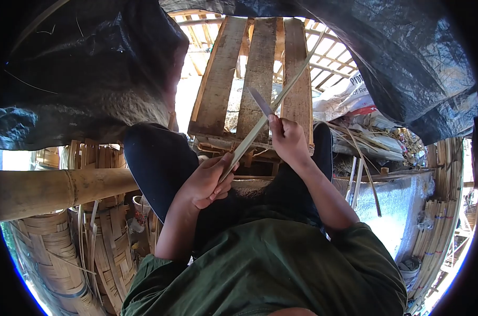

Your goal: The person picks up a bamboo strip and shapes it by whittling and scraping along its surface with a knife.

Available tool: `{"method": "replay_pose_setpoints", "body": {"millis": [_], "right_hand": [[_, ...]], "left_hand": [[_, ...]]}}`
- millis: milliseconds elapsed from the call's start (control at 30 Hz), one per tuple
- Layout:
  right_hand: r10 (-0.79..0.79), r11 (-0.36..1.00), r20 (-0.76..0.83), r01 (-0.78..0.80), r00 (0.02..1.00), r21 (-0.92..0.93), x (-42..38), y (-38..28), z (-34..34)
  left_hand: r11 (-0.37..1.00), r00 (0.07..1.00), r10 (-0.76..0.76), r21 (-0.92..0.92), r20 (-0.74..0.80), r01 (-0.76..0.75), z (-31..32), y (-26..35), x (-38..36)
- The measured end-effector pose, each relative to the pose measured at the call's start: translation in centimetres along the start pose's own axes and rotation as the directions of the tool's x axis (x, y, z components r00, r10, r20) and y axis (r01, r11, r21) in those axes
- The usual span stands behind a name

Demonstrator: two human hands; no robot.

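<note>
My left hand is wrapped round the lower end of a long, pale bamboo strip. From there the strip slants up and right over the wooden slats, its thin far end beyond them. My right hand grips a knife, the handle hidden in my fist and the blade pointing up and left. The blade crosses the strip in this view, with my right thumb close beside the strip. Both hands are in front of my lap, between my knees.
A slatted wooden bench stands ahead of me. At left a thick bamboo pole runs above woven bamboo baskets. Dark plastic sheets hang on both sides. Loose strips and a printed sack lie at right.
</note>
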State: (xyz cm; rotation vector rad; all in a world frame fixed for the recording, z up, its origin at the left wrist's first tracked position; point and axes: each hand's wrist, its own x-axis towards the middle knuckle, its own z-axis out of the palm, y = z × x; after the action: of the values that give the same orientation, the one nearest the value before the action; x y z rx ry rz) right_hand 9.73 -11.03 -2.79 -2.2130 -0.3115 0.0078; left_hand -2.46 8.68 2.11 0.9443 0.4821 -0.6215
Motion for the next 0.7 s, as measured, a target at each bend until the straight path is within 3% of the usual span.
{"method": "replay_pose_setpoints", "body": {"millis": [167, 300, 400, 467, 700], "right_hand": [[0.097, 0.990, 0.116, -0.108, 0.988, 0.095, -0.1, 0.4, -0.1], [0.091, 0.985, 0.124, -0.107, 0.988, 0.133, -0.6, 0.4, 0.1], [0.041, 0.986, 0.223, -0.075, 0.974, 0.147, -2.1, -1.2, 0.7], [0.017, 0.994, 0.157, -0.033, 0.987, 0.102, -1.9, -1.9, 0.4], [0.041, 0.993, 0.250, -0.068, 0.967, 0.101, -0.4, -0.5, -0.7]], "left_hand": [[1.000, 1.000, -0.011, -0.007, -0.003, 0.011, 0.1, 0.0, 0.0], [1.000, 1.000, -0.007, 0.010, 0.002, 0.007, 0.2, 0.0, 0.1], [0.999, 0.998, -0.038, -0.023, -0.041, 0.037, -0.1, 0.1, 0.3], [0.998, 0.999, -0.036, -0.055, -0.007, 0.036, -0.3, 0.1, 0.4], [0.996, 0.998, -0.032, -0.077, 0.056, 0.036, 0.1, 0.0, 0.5]]}}
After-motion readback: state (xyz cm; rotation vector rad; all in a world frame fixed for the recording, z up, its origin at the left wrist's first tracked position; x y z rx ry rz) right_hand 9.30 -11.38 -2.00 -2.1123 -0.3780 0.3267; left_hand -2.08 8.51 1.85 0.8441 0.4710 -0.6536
